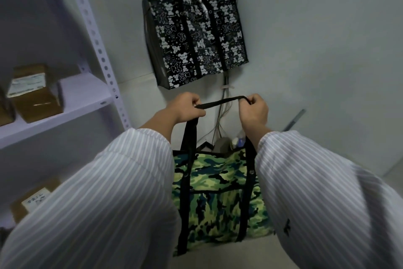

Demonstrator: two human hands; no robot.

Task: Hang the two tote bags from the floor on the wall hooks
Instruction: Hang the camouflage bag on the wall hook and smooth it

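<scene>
A black tote bag with white bear prints (196, 37) hangs on the wall by its black straps, which run out of the top of the frame; the hook is not visible. Below it, a green camouflage tote bag (216, 194) hangs from its black strap (220, 103), stretched level between my hands. My left hand (187, 107) grips the strap's left end and my right hand (254, 110) grips its right end. The camouflage bag's bottom is close to the floor, and I cannot tell whether it touches.
A white metal shelf rack (98, 55) stands at the left with brown cardboard boxes (32, 92) on its shelves. Cables (222, 111) run down the wall behind the strap. Small items lie in the corner on the floor (229, 142). A grey rod (294, 119) leans at right.
</scene>
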